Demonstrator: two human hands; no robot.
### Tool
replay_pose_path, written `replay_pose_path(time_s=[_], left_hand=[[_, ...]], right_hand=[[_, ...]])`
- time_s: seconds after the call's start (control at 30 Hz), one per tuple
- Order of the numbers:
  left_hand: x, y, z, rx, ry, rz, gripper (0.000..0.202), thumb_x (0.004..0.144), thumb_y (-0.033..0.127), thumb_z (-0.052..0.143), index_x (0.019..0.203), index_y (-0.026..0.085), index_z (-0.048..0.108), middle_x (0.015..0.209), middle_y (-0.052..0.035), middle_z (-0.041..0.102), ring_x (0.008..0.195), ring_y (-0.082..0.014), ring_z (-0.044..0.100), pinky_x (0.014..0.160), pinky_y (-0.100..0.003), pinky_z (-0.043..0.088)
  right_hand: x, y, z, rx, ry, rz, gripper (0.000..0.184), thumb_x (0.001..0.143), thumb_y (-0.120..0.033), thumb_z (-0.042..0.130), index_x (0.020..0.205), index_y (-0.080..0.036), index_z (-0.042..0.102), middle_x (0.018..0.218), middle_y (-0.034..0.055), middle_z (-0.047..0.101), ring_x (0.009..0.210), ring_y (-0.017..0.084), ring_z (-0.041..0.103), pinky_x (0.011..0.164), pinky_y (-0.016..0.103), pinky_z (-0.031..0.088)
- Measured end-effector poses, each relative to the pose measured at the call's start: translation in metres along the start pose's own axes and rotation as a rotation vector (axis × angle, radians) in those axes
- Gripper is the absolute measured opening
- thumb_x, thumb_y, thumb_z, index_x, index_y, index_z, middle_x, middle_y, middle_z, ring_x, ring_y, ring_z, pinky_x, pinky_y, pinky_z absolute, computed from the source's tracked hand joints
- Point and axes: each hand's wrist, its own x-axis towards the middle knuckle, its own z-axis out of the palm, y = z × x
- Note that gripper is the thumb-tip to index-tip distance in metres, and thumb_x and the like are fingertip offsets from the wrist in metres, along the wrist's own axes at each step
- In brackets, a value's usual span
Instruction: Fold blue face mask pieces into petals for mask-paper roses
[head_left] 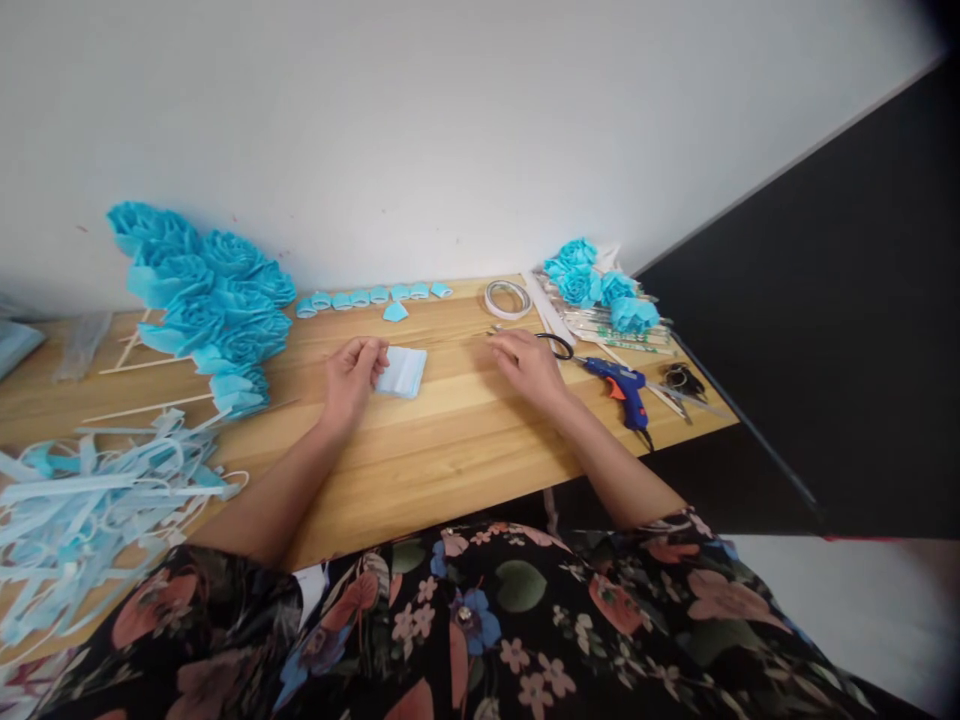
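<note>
Fabric square (405, 373), pale blue and flat, lies rightward against the left hand (352, 376), its grip pinching the edge; the right hand (528, 365) curls farther right of the square, hold unclear.

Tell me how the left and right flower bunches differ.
The left bunch is larger and fuller than the right bunch. The left bunch lies near the strips; the right bunch lies near the glue gun. Both are blue and ruffled.
</note>
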Motion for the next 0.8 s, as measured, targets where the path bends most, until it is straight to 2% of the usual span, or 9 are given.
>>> replay_pose_path(time_s=[0.1,0.2,0.33,0.4,0.47,0.57,0.67,0.73,0.8], left_hand=[[0.000,0.001,0.000,0.024,-0.011,-0.003,0.034,0.084,0.049,0.065,0.081,0.015,0.069,0.067,0.0003,0.061,0.052,-0.0081,0.047,0.049,-0.021,0.037],[0.000,0.000,0.000,0.046,-0.001,-0.006,0.034,0.084,0.050,0.064,0.081,0.016,0.068,0.066,0.0005,0.061,0.052,-0.0082,0.047,0.049,-0.021,0.037],[0.000,0.000,0.000,0.052,0.022,-0.003,0.034,0.084,0.049,0.065,0.078,0.016,0.067,0.067,-0.0001,0.062,0.052,-0.0078,0.046,0.049,-0.021,0.037],[-0.001,0.002,0.000,0.070,0.038,0.025,0.033,0.086,0.048,0.064,0.075,0.017,0.067,0.071,-0.0011,0.065,0.054,-0.0080,0.048,0.051,-0.021,0.038],[-0.003,0.008,-0.002,0.102,0.048,0.079,0.030,0.088,0.045,0.063,0.077,0.017,0.069,0.074,-0.0019,0.067,0.059,-0.0093,0.051,0.057,-0.022,0.042],[-0.007,0.025,-0.003,0.165,-0.002,0.174,0.028,0.092,0.041,0.060,0.083,0.018,0.073,0.076,-0.0031,0.069,0.068,-0.0124,0.058,0.066,-0.024,0.046],[-0.011,0.049,0.003,0.270,-0.135,0.299,0.027,0.092,0.040,0.062,0.081,0.019,0.075,0.086,-0.0067,0.075,0.081,-0.0168,0.065,0.070,-0.026,0.049],[-0.012,0.064,0.012,0.283,-0.239,0.355,0.024,0.092,0.039,0.062,0.094,0.021,0.079,0.105,-0.0093,0.077,0.102,-0.0217,0.067,0.074,-0.027,0.052],[-0.010,0.074,0.024,0.235,-0.339,0.324,0.031,0.089,0.039,0.066,0.114,0.023,0.077,0.132,-0.0108,0.069,0.119,-0.0251,0.062,0.070,-0.025,0.054]], right_hand=[[0.020,0.020,-0.008,-0.112,0.010,0.078,0.033,0.097,-0.017,0.048,0.115,-0.018,0.075,0.119,0.0137,0.076,0.113,0.031,0.066,0.102,0.048,0.050],[0.039,0.034,-0.009,-0.227,0.008,0.134,0.032,0.095,-0.019,0.054,0.119,-0.015,0.074,0.119,0.0170,0.075,0.114,0.034,0.063,0.103,0.050,0.047],[0.057,0.048,-0.005,-0.318,-0.064,0.172,0.022,0.093,-0.022,0.060,0.105,-0.015,0.077,0.109,0.0175,0.077,0.106,0.034,0.066,0.097,0.047,0.047],[0.061,0.054,-0.006,-0.290,-0.031,0.222,0.020,0.094,-0.023,0.059,0.100,-0.016,0.077,0.105,0.0166,0.078,0.101,0.032,0.068,0.096,0.045,0.047],[0.063,0.056,-0.013,-0.179,0.084,0.277,0.020,0.095,-0.024,0.058,0.101,-0.016,0.076,0.104,0.0144,0.078,0.099,0.029,0.069,0.096,0.043,0.047],[0.059,0.045,-0.030,0.175,0.214,0.283,0.018,0.093,-0.029,0.060,0.099,-0.017,0.073,0.099,0.0082,0.078,0.094,0.023,0.069,0.090,0.037,0.050],[0.051,0.017,-0.049,0.541,0.058,0.211,0.021,0.092,-0.037,0.062,0.090,-0.019,0.072,0.086,0.0031,0.076,0.084,0.018,0.067,0.085,0.032,0.051],[0.047,-0.005,-0.056,0.691,-0.045,0.199,0.026,0.090,-0.044,0.067,0.086,-0.019,0.073,0.081,0.0020,0.073,0.078,0.015,0.065,0.081,0.030,0.050],[0.045,-0.023,-0.058,0.810,-0.091,0.201,0.031,0.087,-0.050,0.072,0.086,-0.020,0.075,0.078,0.0016,0.072,0.074,0.014,0.063,0.076,0.029,0.050]])
